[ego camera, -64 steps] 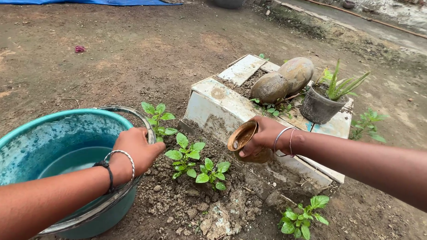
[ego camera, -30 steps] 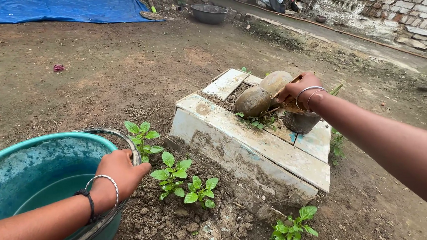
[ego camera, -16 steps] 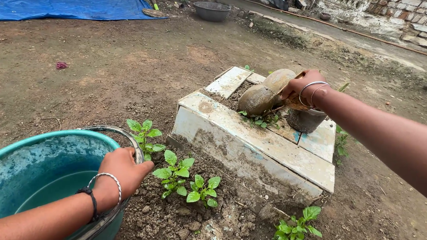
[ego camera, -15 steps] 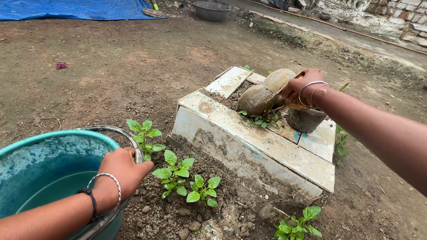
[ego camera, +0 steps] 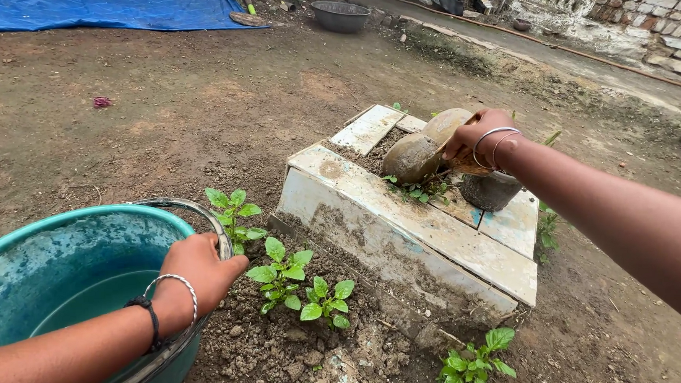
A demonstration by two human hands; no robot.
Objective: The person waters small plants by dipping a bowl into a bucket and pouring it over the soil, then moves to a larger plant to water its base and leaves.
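Tub (ego camera: 44, 250) of blue-green plastic sits at the far left on the bare soil, with water in its bottom and a metal handle lying along its rim. Your left hand (ego camera: 198, 270) is closed over that rim and handle at the tub's right side, wrist ringed by a silver bangle and a dark thread. Just right of it, small green seedlings (ego camera: 283, 274) stand in loose, lumpy earth. Beyond them lies a worn white slab (ego camera: 403, 219), tilted and streaked with mud, with soil in its hollow and two round stones (ego camera: 423, 146) resting on top, touching each other. Your right hand (ego camera: 480, 135) curls shut around a small brown clay cup (ego camera: 469, 163), holding it tipped just over a dark pot (ego camera: 494, 192) that stands on the slab beside the stones. More seedlings (ego camera: 474, 358) grow at the slab's near corner.
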